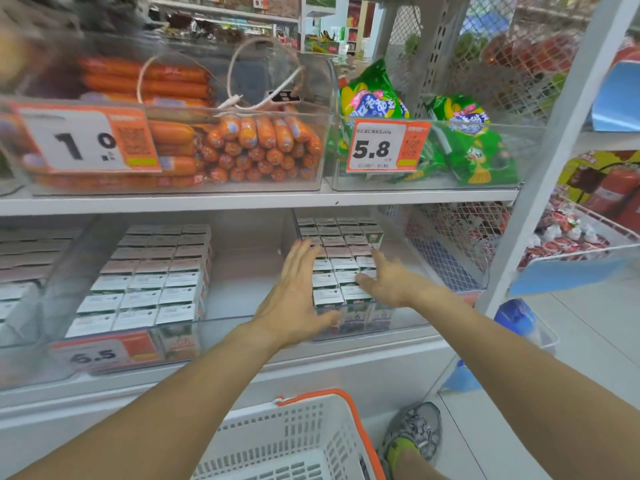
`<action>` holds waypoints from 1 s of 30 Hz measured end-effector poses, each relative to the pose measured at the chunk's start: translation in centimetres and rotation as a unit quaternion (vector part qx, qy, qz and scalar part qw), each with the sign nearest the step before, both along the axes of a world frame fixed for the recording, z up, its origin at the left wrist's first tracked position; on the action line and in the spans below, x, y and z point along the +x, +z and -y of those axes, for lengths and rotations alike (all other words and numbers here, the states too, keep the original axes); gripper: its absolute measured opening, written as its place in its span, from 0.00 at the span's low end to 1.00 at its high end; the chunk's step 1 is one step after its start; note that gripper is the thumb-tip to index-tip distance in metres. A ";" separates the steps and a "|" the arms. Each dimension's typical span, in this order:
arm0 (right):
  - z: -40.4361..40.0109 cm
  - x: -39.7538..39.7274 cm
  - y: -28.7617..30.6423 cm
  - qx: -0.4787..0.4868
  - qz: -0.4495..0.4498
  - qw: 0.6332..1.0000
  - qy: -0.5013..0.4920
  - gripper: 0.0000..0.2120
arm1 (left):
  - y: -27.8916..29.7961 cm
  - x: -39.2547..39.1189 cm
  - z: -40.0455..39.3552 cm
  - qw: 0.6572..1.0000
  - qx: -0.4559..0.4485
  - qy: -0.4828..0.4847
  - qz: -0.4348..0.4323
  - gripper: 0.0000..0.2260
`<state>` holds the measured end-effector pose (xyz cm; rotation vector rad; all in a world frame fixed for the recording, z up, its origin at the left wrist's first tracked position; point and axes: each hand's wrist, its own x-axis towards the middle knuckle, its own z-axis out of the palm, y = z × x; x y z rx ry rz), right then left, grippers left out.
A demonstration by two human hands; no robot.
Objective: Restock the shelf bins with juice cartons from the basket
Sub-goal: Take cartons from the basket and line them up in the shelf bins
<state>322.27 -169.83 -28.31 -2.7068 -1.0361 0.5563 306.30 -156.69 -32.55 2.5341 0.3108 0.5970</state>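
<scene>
Clear glossy plastic bin [408, 323] in front of me, matt paper-topped cartons [341, 268] inside. My basket [294, 441] is white perforated plastic, orange rim. Shelf edge [242, 202] smooth painted metal. Sausages [256, 147] in shiny orange film. Snack bags [464, 147] glossy green foil.

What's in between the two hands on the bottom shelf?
In the head view, rows of small white-topped juice cartons in a clear plastic bin lie between the open left hand and open right hand.

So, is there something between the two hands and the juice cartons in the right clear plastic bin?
Nothing visible. The open left hand and right hand already flank the small white-topped juice cartons in the clear plastic bin.
</scene>
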 end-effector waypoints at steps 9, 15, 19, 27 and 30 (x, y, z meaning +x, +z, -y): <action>-4.0 -14.9 3.9 0.397 0.053 0.897 0.188 0.12 | 1.2 -14.7 -6.9 0.974 0.140 0.132 0.117 0.33; -15.4 -20.0 2.0 0.121 -0.079 0.982 0.122 0.32 | -0.6 -23.4 -13.4 0.936 0.129 0.322 -0.067 0.58; -20.1 -22.2 0.5 0.012 -0.107 0.988 0.108 0.33 | -1.4 -24.8 -15.1 0.955 0.036 0.285 -0.081 0.60; -22.5 -19.0 -0.5 -0.036 -0.069 0.993 0.094 0.47 | -1.9 -24.8 -14.3 0.949 0.070 0.307 -0.016 0.55; -26.0 -16.0 0.0 0.000 -0.022 0.998 0.056 0.46 | -1.7 -24.9 -14.2 0.950 0.077 0.303 -0.011 0.54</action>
